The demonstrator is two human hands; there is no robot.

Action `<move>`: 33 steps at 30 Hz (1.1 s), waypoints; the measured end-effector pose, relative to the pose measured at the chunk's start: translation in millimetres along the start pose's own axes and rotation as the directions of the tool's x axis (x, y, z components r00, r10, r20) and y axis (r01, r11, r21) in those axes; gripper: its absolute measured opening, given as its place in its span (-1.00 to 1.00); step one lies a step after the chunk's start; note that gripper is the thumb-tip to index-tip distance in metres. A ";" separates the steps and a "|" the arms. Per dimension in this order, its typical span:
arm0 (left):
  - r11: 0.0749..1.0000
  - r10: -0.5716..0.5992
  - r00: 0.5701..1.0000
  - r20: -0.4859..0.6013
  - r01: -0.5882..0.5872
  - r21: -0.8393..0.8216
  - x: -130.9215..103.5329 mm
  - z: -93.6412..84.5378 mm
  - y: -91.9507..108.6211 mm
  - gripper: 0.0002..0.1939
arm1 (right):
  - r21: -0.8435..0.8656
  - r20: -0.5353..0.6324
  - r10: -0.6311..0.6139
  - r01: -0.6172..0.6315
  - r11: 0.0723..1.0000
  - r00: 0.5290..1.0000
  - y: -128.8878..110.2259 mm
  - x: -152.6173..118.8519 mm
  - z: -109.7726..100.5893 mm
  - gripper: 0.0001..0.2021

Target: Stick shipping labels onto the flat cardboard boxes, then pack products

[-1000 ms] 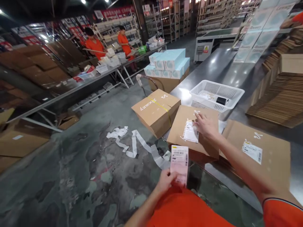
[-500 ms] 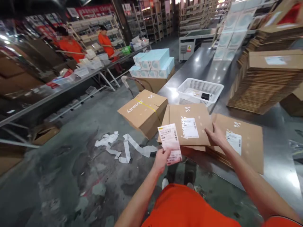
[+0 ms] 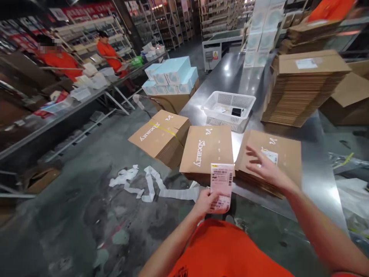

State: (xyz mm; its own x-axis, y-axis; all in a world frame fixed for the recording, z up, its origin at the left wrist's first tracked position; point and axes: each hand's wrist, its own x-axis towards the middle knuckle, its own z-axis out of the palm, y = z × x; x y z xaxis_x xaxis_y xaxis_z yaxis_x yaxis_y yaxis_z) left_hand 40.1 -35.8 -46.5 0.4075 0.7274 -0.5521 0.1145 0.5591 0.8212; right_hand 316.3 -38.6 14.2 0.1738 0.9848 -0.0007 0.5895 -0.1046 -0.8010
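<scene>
My left hand (image 3: 206, 201) pinches a sheaf of printed shipping labels (image 3: 221, 181) low in front of me, and a long white paper strip (image 3: 175, 193) trails away behind it to the floor. Over the right stack of flattened cartons (image 3: 288, 156), my right hand (image 3: 265, 169) has its fingers spread and holds nothing. A white label (image 3: 270, 155) is on that stack's top carton, partly behind the hand. Left of it, a stack of flat cartons (image 3: 215, 144) shows a bare printed top without a label. Whether my right hand touches the carton, I cannot tell.
A strapped carton bundle (image 3: 161, 132) lies to the left. On the metal table (image 3: 227, 73) stand a white plastic basket (image 3: 230, 105) and a tall carton stack (image 3: 305, 92). Light blue boxes (image 3: 173, 75) are piled behind. Two people in orange (image 3: 108, 52) work at the left bench.
My right hand has let go of the labelled carton, which now lies on the right stack. Its fingers have spread. The labels in my left hand have moved right as the view shifted.
</scene>
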 end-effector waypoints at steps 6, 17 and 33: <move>0.968 0.249 0.968 -0.009 -0.249 -0.034 -8.3 -15.1 38.9 -0.48 | 0.194 0.334 -0.112 0.048 0.980 0.936 -66.3 22.4 71.2 -0.58; 0.969 0.238 0.910 -0.340 -0.245 0.023 22.5 -47.7 34.1 -0.49 | 0.196 0.176 -0.211 0.175 0.965 0.962 -59.9 92.3 105.7 -0.63; 0.986 0.123 0.977 -0.171 -0.139 -0.086 16.6 -59.8 -5.1 -0.52 | -0.197 0.246 -0.370 0.420 0.886 0.896 -53.1 157.8 106.7 -0.72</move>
State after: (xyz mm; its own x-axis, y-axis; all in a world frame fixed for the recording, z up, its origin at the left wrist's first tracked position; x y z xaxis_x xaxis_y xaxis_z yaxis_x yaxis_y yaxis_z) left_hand -7.9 -2.7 -68.5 0.2571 0.8481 -0.4633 -0.0220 0.4845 0.8745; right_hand 228.3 137.2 -7.3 -0.2565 0.9550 0.1486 0.7508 0.2937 -0.5916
